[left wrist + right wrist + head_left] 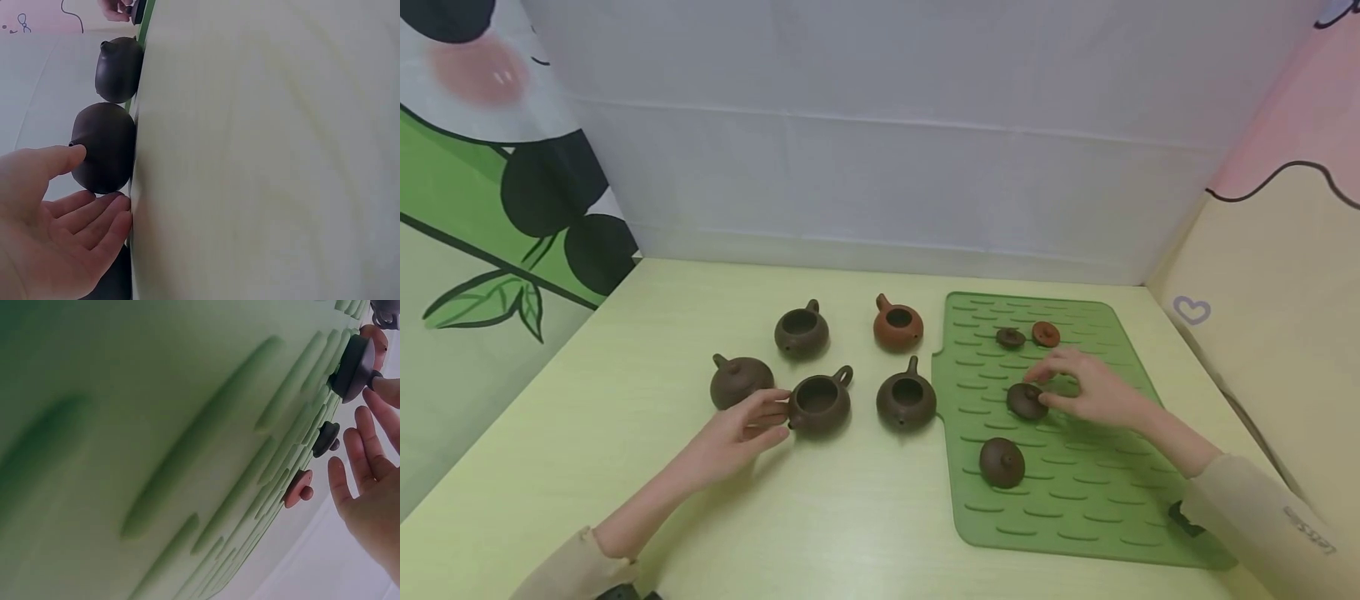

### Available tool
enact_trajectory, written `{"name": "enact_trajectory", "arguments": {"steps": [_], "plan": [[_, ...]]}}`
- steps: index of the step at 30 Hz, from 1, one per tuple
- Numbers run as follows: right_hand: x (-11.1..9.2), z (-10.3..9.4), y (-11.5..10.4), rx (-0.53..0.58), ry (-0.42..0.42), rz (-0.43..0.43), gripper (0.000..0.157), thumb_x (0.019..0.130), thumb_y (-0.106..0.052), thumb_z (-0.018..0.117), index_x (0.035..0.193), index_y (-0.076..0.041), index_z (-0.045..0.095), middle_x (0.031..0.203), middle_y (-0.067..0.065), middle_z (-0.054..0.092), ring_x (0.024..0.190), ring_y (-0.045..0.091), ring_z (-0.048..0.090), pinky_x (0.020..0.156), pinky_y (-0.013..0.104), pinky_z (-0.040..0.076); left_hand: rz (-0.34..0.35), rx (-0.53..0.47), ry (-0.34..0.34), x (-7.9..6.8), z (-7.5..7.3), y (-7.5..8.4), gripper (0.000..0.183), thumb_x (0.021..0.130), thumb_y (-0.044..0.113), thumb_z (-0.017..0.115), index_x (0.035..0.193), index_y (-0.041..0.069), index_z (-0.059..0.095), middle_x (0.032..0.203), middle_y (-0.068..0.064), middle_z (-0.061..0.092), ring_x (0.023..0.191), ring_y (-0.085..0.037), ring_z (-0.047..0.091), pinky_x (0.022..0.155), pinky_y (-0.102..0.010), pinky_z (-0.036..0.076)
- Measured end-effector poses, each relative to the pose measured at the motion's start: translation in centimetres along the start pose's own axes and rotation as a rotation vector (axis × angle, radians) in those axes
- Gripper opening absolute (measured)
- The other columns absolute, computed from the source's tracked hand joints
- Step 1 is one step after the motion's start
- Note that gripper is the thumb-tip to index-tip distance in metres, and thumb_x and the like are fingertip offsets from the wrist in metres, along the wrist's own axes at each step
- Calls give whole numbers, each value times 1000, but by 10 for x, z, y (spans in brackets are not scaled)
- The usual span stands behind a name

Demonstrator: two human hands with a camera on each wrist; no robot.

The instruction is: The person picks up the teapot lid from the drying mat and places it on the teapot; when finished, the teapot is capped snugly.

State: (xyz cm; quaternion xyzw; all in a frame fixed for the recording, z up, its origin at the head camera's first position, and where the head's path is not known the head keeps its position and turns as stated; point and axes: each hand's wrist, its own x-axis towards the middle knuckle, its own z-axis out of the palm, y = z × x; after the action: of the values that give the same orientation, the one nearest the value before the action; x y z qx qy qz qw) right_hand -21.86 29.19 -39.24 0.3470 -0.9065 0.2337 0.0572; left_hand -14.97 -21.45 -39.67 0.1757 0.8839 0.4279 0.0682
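Observation:
My left hand (726, 442) lies beside a lidless dark brown teapot (824, 423), its fingertips right at the pot's left side. In the left wrist view, the thumb overlaps the teapot's (106, 144) short spout, while the other fingers extend loosely under it. Over the green mat, my right hand (1093, 390) pinches the small knob of a dark round lid (1022, 403) between thumb and forefinger. The right wrist view shows this lid (355, 369) close against the mat, the remaining fingers spread away from it.
A lidded dark teapot (739, 383) stands left of the left hand. Other lidless teapots are a dark one (801, 336), a reddish one (898, 335) and another dark one (907, 410). The ridged green mat (1075, 521) also bears dark lids (1002, 463) and a reddish lid (1046, 334).

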Motion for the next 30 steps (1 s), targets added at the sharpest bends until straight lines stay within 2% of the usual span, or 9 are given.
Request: {"name": "enact_trajectory", "arguments": {"steps": [12,30], "plan": [[3,2,1,-16,-14,24,24,83,-7,77,101,-21,73,99,-10,68,96,12,62,83,42,53,-7,-13,22,1,2,0,47,97,24,64,138,5,50,133,-21,62,122,-36,63,97,-44,55],[2,5,3,-25,15,-26,26,80,-5,79,97,-24,72,97,-14,68,96,9,60,84,36,52,-12,-15,13,2,2,-2,49,97,26,64,139,5,49,132,-20,63,122,-35,63,99,-44,54]]}}
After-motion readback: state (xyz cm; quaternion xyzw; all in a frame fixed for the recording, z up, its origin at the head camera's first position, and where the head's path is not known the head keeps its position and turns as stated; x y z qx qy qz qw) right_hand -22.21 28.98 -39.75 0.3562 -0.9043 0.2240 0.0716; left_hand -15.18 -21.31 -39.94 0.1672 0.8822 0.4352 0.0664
